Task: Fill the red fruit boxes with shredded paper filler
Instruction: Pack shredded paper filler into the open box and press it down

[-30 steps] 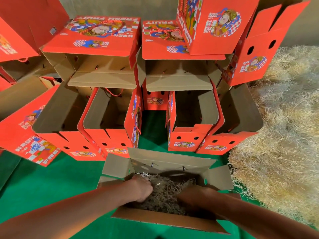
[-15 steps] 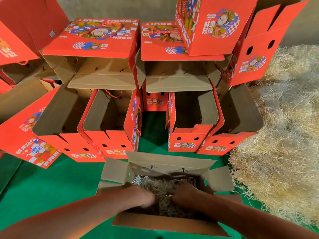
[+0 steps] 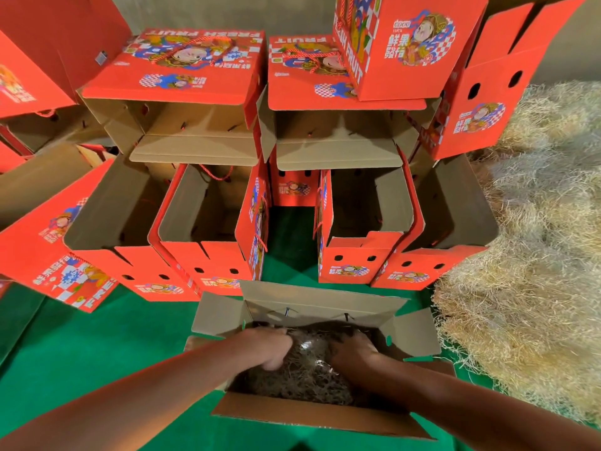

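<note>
Both hands are seen inside the open box (image 3: 312,415) nearest the camera, which stands on the green floor covering (image 3: 81,346) with its flaps folded outward. The left hand (image 3: 271,348) is curled down into the shredded paper filler (image 3: 302,382), its grip clenched on a tuft of strands; the right hand (image 3: 353,351) is likewise buried in the filler, though its fingers are shadowed and it cannot be told whether anything is grasped.

Compared with a second ago, the hands have been drawn together toward the far wall of the box, where before the right hand lay lower and nearer the front edge. The filler is now seen heaped darker and higher between them. This is judged to be a spreading and tamping stage: the paper already dropped in is being pushed into the corners, so this box appears close to done.

A large supply of pale filler (image 3: 533,288) is piled just to the right of the box. Behind it, several red fruit boxes (image 3: 208,222) stand open with no filler visible inside, so most of the task is judged to remain.
</note>
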